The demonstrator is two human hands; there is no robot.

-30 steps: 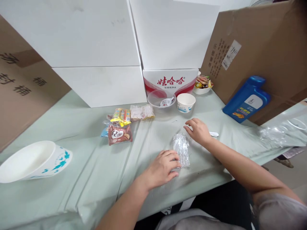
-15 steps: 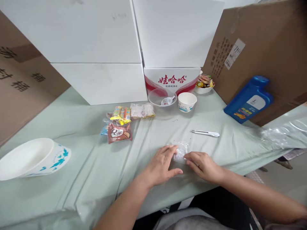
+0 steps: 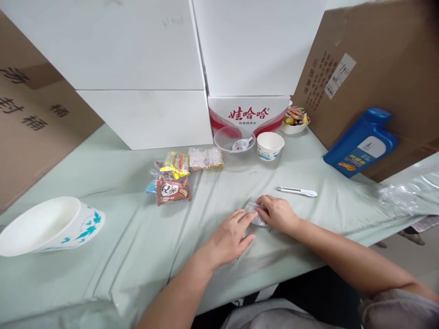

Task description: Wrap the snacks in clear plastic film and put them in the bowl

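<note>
While a crumpled plastic wrap (image 3: 259, 221) is lying on the counter (image 3: 130, 256), both hands are touching it. The left hand (image 3: 229, 235) is resting its fingertips at the wrap's left side, thumb standing wide; the right hand (image 3: 279, 214) is curling narrowly over its right side, and whether it is gripping cannot be told. Nearer the person than the wrap, an open strip is running to the counter's front edge. Just beyond the wrap to the right, a cutter (image 3: 297, 191) is lying. Left of the wrap, snack packets (image 3: 173, 190) are sitting well apart, leaving sideways room.
</note>
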